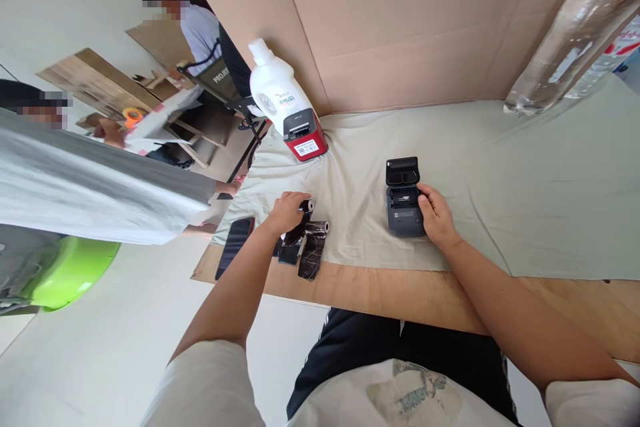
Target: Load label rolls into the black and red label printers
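On the cloth-covered desk (370, 283), a compact black printer (406, 221) lies with its lid (403, 172) raised at the far side, its inner bay exposed. The person's right hand (437, 215) grips the printer's right side, fingers and thumb bent against the edge near the open bay. Well to the left, the left hand (289, 212) reaches over a dark film roll (309, 207) whose pale core end shows beyond the fingers; the hand covers much of it, so I cannot tell whether the fingers are closed on the roll or only resting there. Just beside it, nearer the person, lies a second roll (327, 227), its glossy dark film (312, 257) trailing toward the wooden front edge. A dark smartphone (235, 243) lies left of the rolls, partly behind the left forearm. Farther back stands a red-and-black device (306, 140) with a white label, in front of a white handled jug (280, 87). A cardboard panel (415, 27) rises behind the desk, and a clear plastic-wrapped bundle (565, 40) leans at the right. Beyond, a person in a pale shirt (197, 37) sits in a folding chair.
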